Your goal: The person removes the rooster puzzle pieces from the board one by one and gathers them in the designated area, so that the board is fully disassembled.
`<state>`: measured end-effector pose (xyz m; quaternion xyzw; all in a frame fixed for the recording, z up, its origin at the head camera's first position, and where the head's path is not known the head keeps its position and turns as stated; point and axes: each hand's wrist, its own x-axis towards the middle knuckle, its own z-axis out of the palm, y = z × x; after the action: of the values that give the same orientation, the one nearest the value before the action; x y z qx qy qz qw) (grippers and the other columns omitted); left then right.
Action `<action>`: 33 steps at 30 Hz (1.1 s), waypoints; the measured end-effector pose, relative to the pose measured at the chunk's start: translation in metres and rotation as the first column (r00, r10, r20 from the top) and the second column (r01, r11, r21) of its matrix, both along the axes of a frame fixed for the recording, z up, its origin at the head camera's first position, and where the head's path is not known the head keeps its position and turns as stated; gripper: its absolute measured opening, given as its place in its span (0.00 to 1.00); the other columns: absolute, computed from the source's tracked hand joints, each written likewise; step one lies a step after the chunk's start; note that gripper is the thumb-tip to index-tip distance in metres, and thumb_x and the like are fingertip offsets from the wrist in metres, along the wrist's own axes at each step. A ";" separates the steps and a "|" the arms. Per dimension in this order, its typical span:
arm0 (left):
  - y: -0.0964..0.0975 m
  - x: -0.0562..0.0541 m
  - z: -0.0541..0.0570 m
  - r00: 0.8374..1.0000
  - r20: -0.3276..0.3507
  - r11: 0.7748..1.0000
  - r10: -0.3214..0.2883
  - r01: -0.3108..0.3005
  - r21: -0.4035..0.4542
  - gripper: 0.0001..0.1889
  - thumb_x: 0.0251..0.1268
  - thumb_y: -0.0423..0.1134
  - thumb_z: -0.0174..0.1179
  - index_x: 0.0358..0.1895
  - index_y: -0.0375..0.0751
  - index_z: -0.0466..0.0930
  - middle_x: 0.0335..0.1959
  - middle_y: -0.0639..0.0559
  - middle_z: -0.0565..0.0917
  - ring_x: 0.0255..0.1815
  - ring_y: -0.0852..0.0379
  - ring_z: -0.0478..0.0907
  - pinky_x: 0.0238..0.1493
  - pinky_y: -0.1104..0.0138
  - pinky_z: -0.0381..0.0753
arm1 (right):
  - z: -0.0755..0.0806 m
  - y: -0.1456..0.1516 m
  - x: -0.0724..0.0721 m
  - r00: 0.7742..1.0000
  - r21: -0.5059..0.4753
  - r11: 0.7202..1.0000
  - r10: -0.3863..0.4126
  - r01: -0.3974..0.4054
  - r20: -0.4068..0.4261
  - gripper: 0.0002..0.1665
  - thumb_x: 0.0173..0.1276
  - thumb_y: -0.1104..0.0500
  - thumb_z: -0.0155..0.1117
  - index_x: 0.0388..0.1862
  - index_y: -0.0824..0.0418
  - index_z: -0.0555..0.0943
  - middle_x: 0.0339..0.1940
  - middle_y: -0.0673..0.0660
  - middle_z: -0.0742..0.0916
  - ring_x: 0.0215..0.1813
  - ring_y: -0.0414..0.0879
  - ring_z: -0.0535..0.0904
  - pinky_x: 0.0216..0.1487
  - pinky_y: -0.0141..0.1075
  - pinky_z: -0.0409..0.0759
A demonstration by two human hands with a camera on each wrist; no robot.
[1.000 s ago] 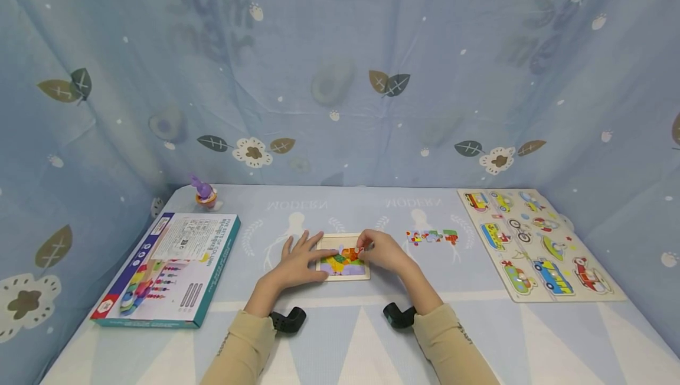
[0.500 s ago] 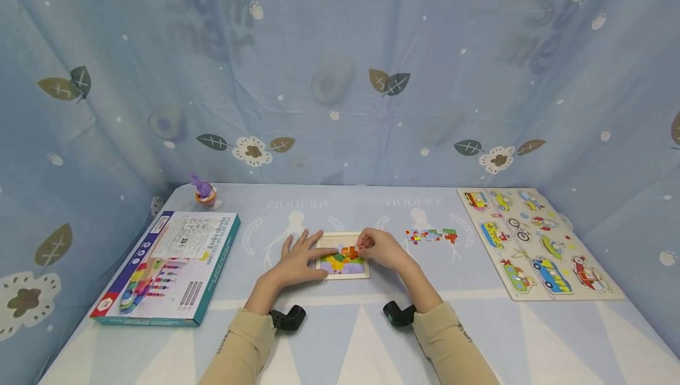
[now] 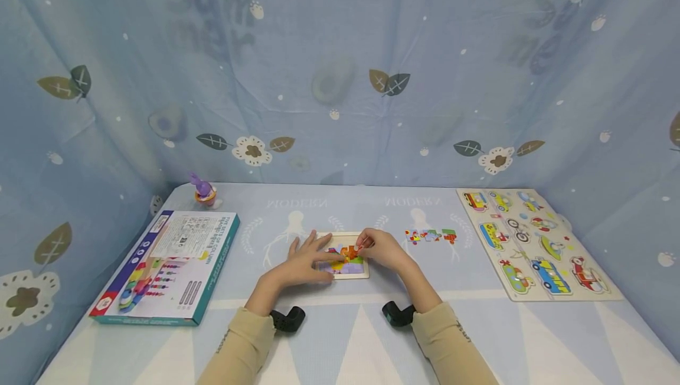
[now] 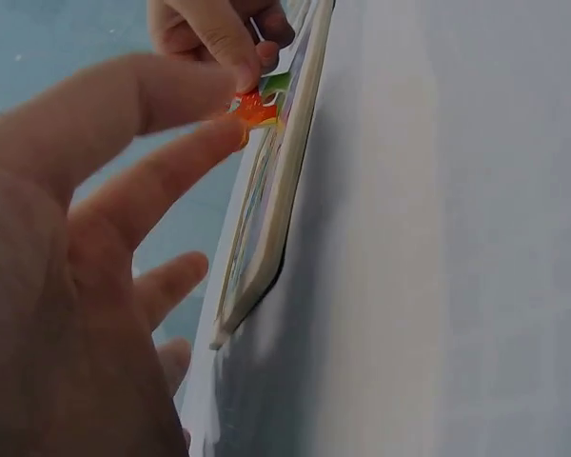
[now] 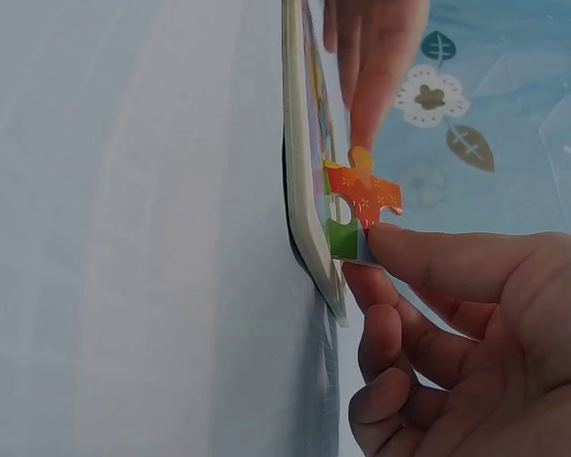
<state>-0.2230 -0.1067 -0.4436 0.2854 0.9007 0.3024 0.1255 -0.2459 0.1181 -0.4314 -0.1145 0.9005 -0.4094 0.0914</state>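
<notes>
Jutting from right-hand fingers [image 5: 443, 262]: puzzle piece [image 5: 365, 195]

1. Puzzle piece [image 5: 364, 195]: smooth printed face with a slight sheen; whether wood or card beneath, I cannot tell.
2. Frame [image 3: 350, 276]: pale, wood-like, with a smooth matt rim.
3. Puzzle board [image 3: 579, 297]: flat, smooth, wood-like.
4. Box [image 3: 164, 267]: printed card, smooth.
5. Curtain [image 3: 340, 48]: matt cloth, softly creased.
6. Table cover [image 3: 350, 302]: matt, cloth-like.
7. Sleeves [image 3: 457, 343]: matt cloth.
8. Wrist cameras [image 3: 289, 319]: dark, plastic-looking.
9. Small figure [image 3: 202, 187]: smooth, plastic-looking.
</notes>
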 end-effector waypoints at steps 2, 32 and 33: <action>0.002 0.002 0.002 0.999 0.017 0.999 -0.037 0.037 -0.006 0.24 0.56 0.53 0.61 0.58 0.57 0.76 0.74 0.46 0.50 0.73 0.37 0.28 0.62 0.38 0.22 | 0.000 0.000 0.000 1.000 0.001 1.000 0.003 -0.003 -0.001 0.05 0.58 0.66 0.65 0.31 0.59 0.78 0.28 0.51 0.80 0.32 0.43 0.74 0.36 0.35 0.72; 0.010 0.006 -0.003 0.994 0.050 0.994 -0.099 0.101 -0.052 0.23 0.56 0.55 0.60 0.58 0.63 0.76 0.74 0.51 0.50 0.73 0.40 0.27 0.65 0.42 0.24 | 0.010 0.011 -0.003 0.990 -0.080 0.988 -0.138 0.134 -0.041 0.07 0.57 0.65 0.63 0.36 0.60 0.79 0.31 0.53 0.82 0.35 0.45 0.77 0.33 0.35 0.72; 0.010 0.006 -0.003 0.994 0.051 0.993 -0.100 0.102 -0.051 0.23 0.56 0.55 0.59 0.58 0.63 0.76 0.74 0.51 0.50 0.73 0.40 0.27 0.65 0.42 0.24 | 0.011 0.013 -0.003 0.989 -0.097 0.985 -0.144 0.140 -0.033 0.07 0.57 0.65 0.63 0.37 0.60 0.79 0.31 0.54 0.82 0.35 0.46 0.77 0.33 0.36 0.73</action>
<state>-0.2175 -0.0967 -0.4471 0.3197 0.8897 0.2781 0.1699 -0.2486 0.1310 -0.4204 -0.0624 0.8877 -0.4546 0.0386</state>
